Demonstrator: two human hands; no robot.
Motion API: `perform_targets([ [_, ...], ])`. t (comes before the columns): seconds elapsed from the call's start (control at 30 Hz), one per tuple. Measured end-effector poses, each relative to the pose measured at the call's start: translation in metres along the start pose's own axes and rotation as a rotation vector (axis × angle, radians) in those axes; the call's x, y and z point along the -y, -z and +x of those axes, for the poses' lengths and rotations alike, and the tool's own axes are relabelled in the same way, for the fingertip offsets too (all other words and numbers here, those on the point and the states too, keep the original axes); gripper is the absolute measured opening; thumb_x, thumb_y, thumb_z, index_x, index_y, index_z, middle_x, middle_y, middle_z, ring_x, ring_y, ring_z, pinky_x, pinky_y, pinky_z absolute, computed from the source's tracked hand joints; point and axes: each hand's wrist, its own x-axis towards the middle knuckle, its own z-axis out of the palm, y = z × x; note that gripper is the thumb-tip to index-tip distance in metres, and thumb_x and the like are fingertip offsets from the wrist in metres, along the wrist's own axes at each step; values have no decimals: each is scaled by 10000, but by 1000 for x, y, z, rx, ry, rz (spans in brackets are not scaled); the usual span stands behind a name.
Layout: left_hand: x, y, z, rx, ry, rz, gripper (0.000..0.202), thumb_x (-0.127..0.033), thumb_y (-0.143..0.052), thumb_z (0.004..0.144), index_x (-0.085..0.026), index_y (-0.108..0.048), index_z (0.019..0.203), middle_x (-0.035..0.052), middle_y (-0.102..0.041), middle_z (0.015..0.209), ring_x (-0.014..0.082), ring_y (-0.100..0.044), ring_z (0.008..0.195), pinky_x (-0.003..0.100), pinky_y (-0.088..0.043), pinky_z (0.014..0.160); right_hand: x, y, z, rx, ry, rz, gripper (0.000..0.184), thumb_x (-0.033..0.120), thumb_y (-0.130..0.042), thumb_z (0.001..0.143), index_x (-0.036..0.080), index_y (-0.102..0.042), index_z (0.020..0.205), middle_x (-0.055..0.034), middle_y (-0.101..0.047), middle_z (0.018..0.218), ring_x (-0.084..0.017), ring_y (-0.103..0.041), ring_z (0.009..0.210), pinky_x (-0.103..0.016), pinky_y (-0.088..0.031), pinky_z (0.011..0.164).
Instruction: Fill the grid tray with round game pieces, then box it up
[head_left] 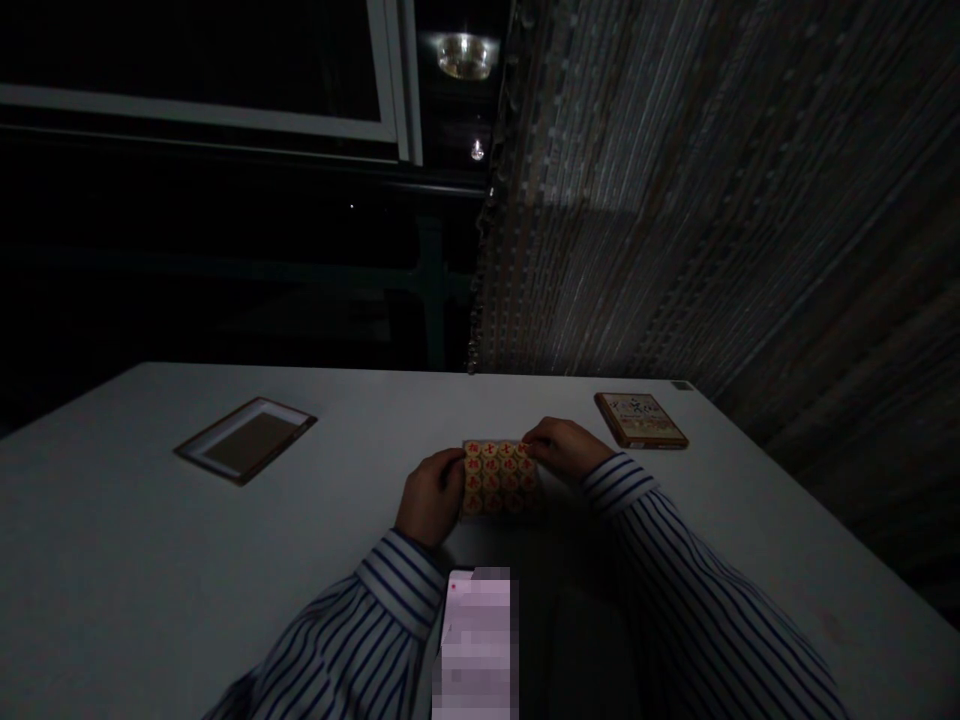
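Observation:
In the middle of the table, round Chinese chess pieces (492,481) with red characters lie in neat rows in a shallow clear tray (499,517). My left hand (431,497) is closed at the tray's left edge, thumb and curled fingers gripping its upper left corner. At the upper right corner, the fingertips of my right hand (568,446) pinch together on a corner Chinese chess piece (524,449), which they partly cover. Both hands wear blue-and-white striped cuffs.
A flat open box part (246,440) lies at the left on the white table (97,520). A printed box lid (642,419) sits at the back right. Near me is a lit phone (476,645) with a blurred screen. A string curtain (622,200) hangs behind; the room is dim.

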Motion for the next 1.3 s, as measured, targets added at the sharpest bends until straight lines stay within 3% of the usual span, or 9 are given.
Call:
perform_targets([
  [0.83, 1, 0, 0, 5, -10, 22, 288, -289, -375, 770, -192, -561, 967, 55, -598, 963, 171, -537, 905, 319, -409, 828, 0, 2, 0, -7, 9, 8, 246, 309, -468, 738, 202, -626, 893, -54, -602, 860, -159, -538, 805, -241, -379, 712],
  [1.07, 1, 1, -2, 10, -17, 57, 295, -291, -372, 768, -195, -560, 975, 52, -594, 967, 171, -532, 917, 314, -410, 825, 3, 11, -15, -66, 2, 19, 245, 282, -446, 753, 189, -618, 900, -59, -601, 874, -155, -538, 813, -248, -385, 721],
  [1.3, 3, 1, -5, -2, -22, 90, 300, -305, -369, 770, -194, -564, 968, 55, -601, 947, 172, -538, 903, 309, -414, 815, 6, 4, -27, -77, 18, 16, 241, 279, -458, 745, 186, -615, 903, -54, -597, 857, -148, -537, 789, -240, -388, 707],
])
